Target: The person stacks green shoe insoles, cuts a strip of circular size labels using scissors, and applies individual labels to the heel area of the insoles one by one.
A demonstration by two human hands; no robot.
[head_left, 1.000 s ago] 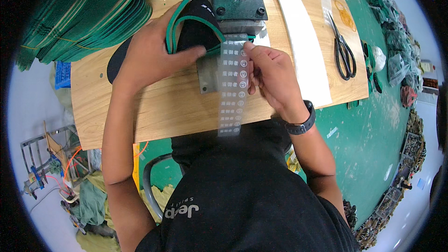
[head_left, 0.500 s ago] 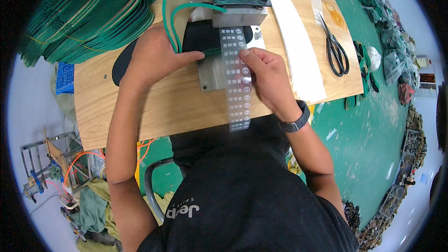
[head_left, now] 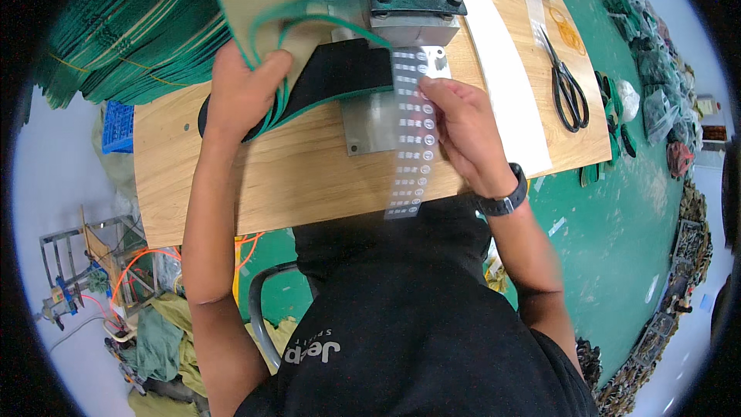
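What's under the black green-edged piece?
Past the near edge of the black piece, a metal plate shows and, left of that, the wooden tabletop. Whatever lies directly beneath is covered.

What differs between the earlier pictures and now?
The left hand has drawn its thumb back leftward and closed it on the bent beige sheet with green edges. The right hand still pinches the long translucent strip with white print; the black-handled scissors stayed put.
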